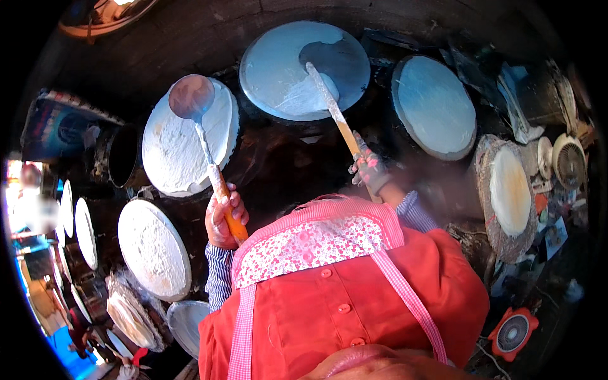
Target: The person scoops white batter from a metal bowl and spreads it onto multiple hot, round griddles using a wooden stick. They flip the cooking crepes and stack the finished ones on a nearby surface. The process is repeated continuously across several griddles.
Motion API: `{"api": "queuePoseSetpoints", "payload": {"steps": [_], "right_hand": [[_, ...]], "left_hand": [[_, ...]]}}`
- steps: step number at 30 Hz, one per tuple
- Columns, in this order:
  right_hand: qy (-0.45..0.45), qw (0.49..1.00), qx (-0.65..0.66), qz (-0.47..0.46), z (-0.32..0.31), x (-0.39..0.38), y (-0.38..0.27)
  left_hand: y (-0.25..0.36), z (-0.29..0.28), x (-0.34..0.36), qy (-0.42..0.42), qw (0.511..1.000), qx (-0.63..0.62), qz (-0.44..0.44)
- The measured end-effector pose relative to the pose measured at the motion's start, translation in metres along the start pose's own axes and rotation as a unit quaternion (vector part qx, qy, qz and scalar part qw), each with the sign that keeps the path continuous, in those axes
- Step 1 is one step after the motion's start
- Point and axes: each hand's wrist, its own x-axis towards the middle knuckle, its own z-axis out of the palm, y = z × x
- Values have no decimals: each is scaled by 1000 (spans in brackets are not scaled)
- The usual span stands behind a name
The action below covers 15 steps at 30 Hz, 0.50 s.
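My left hand (223,215) grips the orange wooden handle of a long ladle (192,96); its round bowl hangs over a white, batter-covered round griddle (171,152). My right hand (370,170), in a patterned glove, holds a long-handled flat spreader (323,88) whose end rests on the bluish-white batter layer of the far middle griddle (278,69). That layer has a dark uncovered patch at its upper right. My red garment and pink checked apron fill the lower centre.
More round griddles surround me: one at far right (434,104), one at lower left (152,247), one on a wooden-rimmed stand (510,190). A dark pot (123,155) sits at left. Small fans (513,332) stand at right. Stacked white discs (130,316) lie lower left.
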Motion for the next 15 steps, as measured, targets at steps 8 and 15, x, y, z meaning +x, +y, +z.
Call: {"api": "queuePoseSetpoints", "payload": {"steps": [8, 15], "right_hand": [[-20, 988, -130, 79, -1, 10, 16], [-14, 994, -103, -43, -51, 44, -46]], "left_hand": [[-6, 2, 16, -13, 999, 40, -25], [-14, 18, 30, -9, 998, 44, -32]]}}
